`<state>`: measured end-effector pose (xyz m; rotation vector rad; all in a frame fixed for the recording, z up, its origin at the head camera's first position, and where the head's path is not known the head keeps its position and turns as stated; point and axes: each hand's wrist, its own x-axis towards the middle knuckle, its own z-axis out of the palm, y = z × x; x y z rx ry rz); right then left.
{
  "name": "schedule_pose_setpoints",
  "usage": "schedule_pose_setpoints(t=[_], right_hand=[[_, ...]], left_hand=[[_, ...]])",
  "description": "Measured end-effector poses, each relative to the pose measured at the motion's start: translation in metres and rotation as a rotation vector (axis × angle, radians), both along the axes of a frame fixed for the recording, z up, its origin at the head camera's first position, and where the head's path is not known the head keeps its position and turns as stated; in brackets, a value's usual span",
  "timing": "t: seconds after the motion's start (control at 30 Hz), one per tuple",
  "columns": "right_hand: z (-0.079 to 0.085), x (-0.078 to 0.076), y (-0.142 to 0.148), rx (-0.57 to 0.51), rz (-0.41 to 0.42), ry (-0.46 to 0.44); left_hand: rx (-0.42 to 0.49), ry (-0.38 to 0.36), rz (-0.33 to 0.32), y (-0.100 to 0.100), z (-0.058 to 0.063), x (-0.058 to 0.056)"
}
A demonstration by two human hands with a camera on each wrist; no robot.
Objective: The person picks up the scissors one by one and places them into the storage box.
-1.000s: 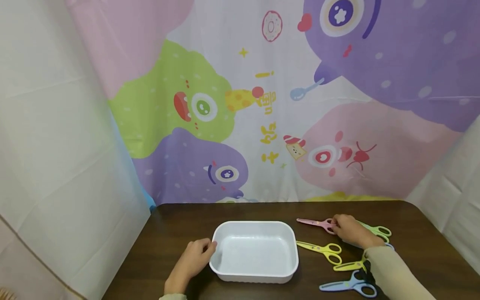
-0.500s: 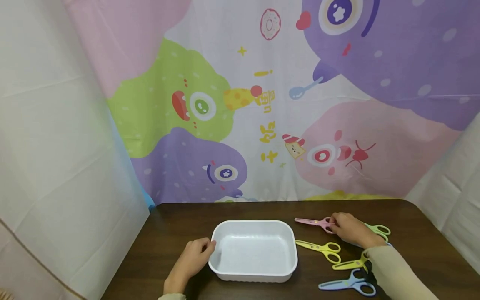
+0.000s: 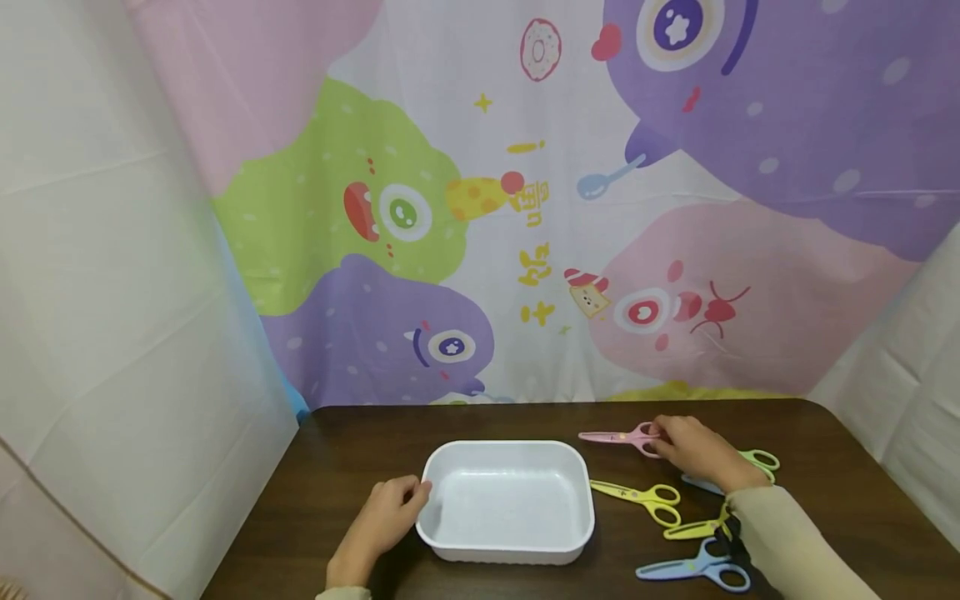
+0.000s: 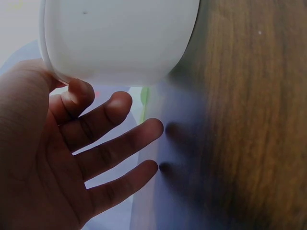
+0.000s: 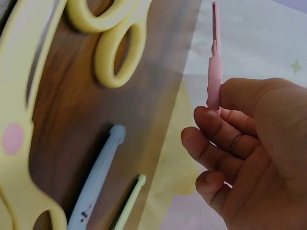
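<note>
A white plastic basin (image 3: 505, 508) stands on the brown table. At its left end my left hand (image 3: 382, 521) pinches the rim between thumb and index finger; the other fingers are spread below, as the left wrist view shows. My right hand (image 3: 701, 454) pinches a pair of pink scissors (image 3: 609, 437) by the handle, blades pointing left. In the right wrist view the pink scissors (image 5: 215, 76) appear edge-on, held off the table between thumb and fingers. Yellow scissors (image 3: 633, 493) lie beside the basin's right wall.
Blue scissors (image 3: 678, 570) lie near the front, with a second yellow pair (image 3: 693, 530) behind them, partly under the right sleeve (image 3: 787, 533). Green scissors (image 3: 763, 460) and another blue pair (image 3: 701, 484) are partly covered by the right hand. A cartoon-printed curtain (image 3: 517, 358) hangs behind the table.
My right hand has lifted the pink scissors slightly and moved them a little to the left. The left hand stays at the basin's rim.
</note>
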<state>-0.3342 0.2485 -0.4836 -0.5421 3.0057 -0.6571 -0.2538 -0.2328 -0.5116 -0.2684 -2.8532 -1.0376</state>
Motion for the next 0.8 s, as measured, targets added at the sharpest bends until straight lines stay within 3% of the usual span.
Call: schedule_pose_setpoints(t=[0.33, 0.8], right_hand=[[0.013, 0.001, -0.014, -0.076, 0.010, 0.081], [0.024, 0.001, -0.031, -0.114, 0.031, 0.110]], left_hand=[[0.005, -0.004, 0.006, 0.001, 0.000, -0.001], [-0.009, 0.015, 0.000, 0.001, -0.001, 0.000]])
